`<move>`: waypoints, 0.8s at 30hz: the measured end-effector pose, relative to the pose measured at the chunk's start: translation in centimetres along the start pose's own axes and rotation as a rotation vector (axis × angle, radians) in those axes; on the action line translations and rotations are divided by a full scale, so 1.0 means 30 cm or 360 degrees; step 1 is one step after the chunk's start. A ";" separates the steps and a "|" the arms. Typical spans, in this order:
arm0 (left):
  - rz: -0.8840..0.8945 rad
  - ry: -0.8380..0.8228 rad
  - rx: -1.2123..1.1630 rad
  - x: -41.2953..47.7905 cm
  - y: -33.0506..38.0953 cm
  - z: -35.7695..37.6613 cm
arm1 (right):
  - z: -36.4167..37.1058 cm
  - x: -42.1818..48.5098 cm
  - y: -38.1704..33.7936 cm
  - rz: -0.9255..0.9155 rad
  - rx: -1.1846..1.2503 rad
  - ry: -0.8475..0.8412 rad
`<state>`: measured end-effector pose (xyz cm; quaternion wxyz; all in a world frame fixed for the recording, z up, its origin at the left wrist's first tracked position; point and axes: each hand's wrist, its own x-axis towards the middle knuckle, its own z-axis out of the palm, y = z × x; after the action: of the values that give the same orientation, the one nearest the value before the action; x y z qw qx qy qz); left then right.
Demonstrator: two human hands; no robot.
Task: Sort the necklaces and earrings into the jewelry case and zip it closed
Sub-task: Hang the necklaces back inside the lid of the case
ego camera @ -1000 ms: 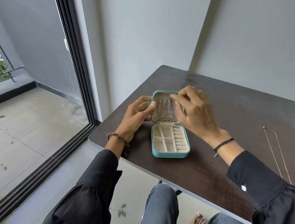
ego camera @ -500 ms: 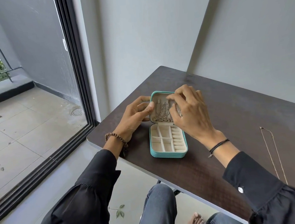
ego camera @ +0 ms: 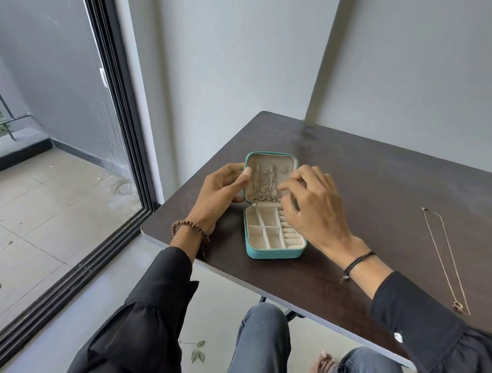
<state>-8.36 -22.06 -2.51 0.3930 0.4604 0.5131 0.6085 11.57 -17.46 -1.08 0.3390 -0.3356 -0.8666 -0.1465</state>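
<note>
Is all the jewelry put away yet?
Not yet. Done: some chains hang inside the lid. In hand: the left hand holds the lid up while the right hand is at those chains. Left: a necklace lies on the table, the tray compartments look empty, and the case is open.

L hand [ego camera: 221, 194] grips open jewelry case [ego camera: 276, 254] lid; R hand [ego camera: 315, 210] near hung necklaces [ego camera: 264, 188].
</note>
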 end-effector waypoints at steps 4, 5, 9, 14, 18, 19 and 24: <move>-0.0003 0.0032 -0.0007 -0.009 -0.002 0.006 | -0.009 -0.014 -0.018 0.0159 -0.0145 -0.0071; -0.0006 0.0036 -0.0004 -0.011 0.000 0.006 | -0.006 -0.019 -0.025 0.0154 -0.0165 -0.0125; -0.0037 0.0055 0.0030 -0.017 0.006 0.009 | -0.012 -0.027 -0.047 0.0130 -0.0008 -0.0149; -0.0104 0.0073 0.0046 -0.021 0.025 0.007 | -0.043 -0.031 -0.049 0.0228 0.0085 -0.0198; -0.0103 0.0281 0.0162 -0.041 0.030 0.003 | -0.075 -0.050 -0.026 0.0210 0.0147 -0.0250; -0.0073 0.0352 0.0281 -0.051 0.032 0.004 | -0.085 -0.056 -0.023 0.0205 0.0166 -0.0265; 0.0040 0.0468 0.0641 -0.099 0.088 0.053 | -0.146 -0.077 -0.023 0.0246 0.0308 -0.0311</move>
<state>-6.05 -24.90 -0.31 0.2069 0.4422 0.6699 0.5593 14.50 -21.18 0.49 0.2940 -0.3796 -0.8772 -0.0026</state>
